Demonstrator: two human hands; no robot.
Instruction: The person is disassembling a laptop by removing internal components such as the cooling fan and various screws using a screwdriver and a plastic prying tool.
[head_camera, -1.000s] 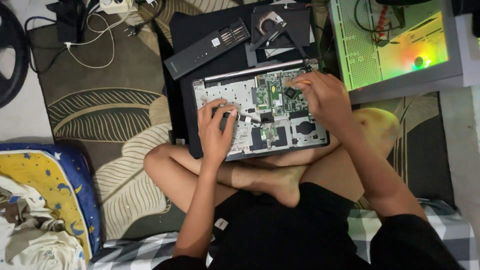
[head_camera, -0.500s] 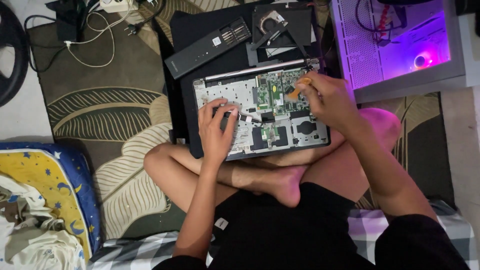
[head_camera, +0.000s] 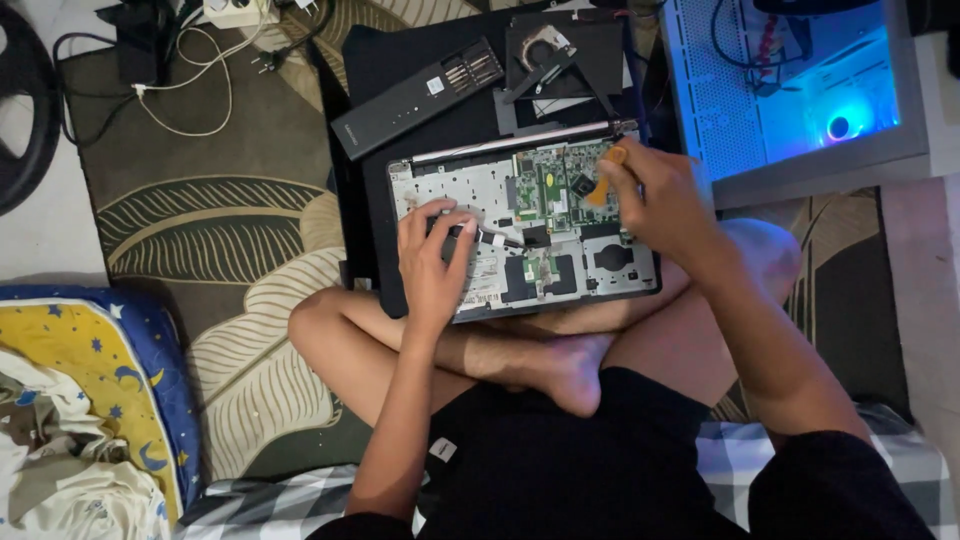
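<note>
1. Opened laptop (head_camera: 520, 230) is resting on crossed legs – above a leaf-patterned rug (head_camera: 220, 240).
2. Left hand (head_camera: 435, 262) is pressing flat, unclenched, on its innards.
3. Right hand (head_camera: 665, 205) is gripping an orange tool (head_camera: 606, 180).
4. Glowing computer case (head_camera: 800, 85) is lighting the floor.

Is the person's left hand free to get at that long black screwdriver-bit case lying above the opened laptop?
Probably yes. The left hand rests flat on the opened laptop, holding nothing that shows, and the bit case lies uncovered just beyond the laptop's far edge, with nothing between them.

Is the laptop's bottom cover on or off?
Off: the laptop on the person's lap shows its green circuit board bare.
</note>
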